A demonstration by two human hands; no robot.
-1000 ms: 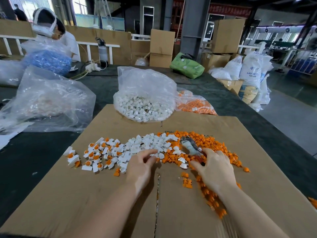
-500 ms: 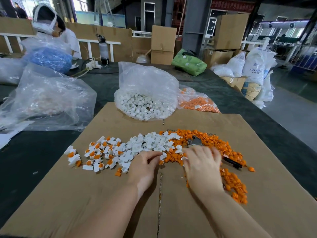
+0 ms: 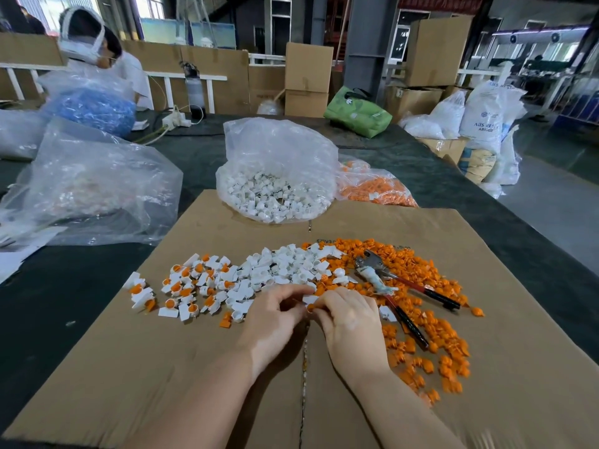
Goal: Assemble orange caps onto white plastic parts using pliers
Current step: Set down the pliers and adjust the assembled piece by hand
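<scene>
Orange cap [image 3: 310,306] and small white part [image 3: 309,299] pinched between left hand [image 3: 275,319] and right hand [image 3: 351,322], red-handled pliers [image 3: 393,291] lying untouched

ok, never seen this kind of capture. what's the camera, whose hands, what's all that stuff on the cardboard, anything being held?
There is no machine here: a person wears one wide-angle camera on the head, looking forward and down, so the arms coming in from the bottom are their own.

The work surface is a flattened cardboard sheet on a dark table. On it lie a spread of white plastic parts, a heap of loose orange caps, and to the left a group of white parts with orange caps already fitted. The pliers lie on the orange heap, in nobody's grip.

The left hand and right hand meet at the middle, fingertips pinching a small white part and an orange cap together. Which hand holds which is too small to tell.

Behind stand a bag of white parts and a bag of orange caps.
</scene>
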